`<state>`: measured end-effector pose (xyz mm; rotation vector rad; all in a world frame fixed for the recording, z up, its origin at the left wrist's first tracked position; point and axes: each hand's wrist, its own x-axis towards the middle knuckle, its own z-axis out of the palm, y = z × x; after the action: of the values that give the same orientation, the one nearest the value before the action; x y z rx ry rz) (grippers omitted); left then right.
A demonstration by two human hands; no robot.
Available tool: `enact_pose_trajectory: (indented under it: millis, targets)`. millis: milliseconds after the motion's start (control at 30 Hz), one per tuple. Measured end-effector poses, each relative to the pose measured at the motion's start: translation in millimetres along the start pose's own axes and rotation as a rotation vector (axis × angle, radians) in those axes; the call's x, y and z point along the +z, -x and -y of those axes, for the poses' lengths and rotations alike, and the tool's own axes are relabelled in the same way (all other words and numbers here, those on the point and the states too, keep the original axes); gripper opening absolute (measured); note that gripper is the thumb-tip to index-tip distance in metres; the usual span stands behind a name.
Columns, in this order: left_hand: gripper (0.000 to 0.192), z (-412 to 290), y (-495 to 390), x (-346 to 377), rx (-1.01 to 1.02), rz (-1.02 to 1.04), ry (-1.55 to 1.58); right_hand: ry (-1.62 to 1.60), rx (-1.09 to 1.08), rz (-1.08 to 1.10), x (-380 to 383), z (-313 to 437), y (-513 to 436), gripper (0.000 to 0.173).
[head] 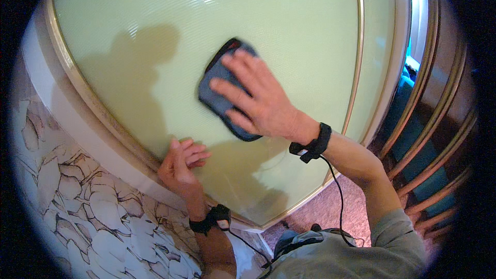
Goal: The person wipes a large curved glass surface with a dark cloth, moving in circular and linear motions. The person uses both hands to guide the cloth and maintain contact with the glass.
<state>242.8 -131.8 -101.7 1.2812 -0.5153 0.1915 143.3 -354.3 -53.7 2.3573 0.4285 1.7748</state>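
A grey-blue cleaning pad with a black edge lies flat against a pale green, glossy panel in the middle of the view. My right hand is spread over this pad, pressing it to the surface, slightly blurred. Part of the pad is hidden under the palm and fingers. Lower left, my left hand is at the panel's gold-coloured trim. Its fingers are half curled and apart, with nothing in them; whether it rests on the trim cannot be told.
Stone-patterned wall covering runs along the lower left beside a white frame. Curved-looking wooden bars stand at the right. Below is pinkish carpet. Thin black cables hang from both wristbands.
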Motion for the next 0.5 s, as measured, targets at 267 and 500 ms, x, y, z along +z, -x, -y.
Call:
enact_pose_trajectory:
  millis: [267,500]
  targets:
    - [0.055,-3,3,-3,-0.009,-0.011,-0.021,0.065,-0.212,0.349,-19,-12,88,0.062]
    - [0.053,-1,4,-2,0.003,0.012,0.023,0.159,0.090,0.091,-43,-44,49,0.063]
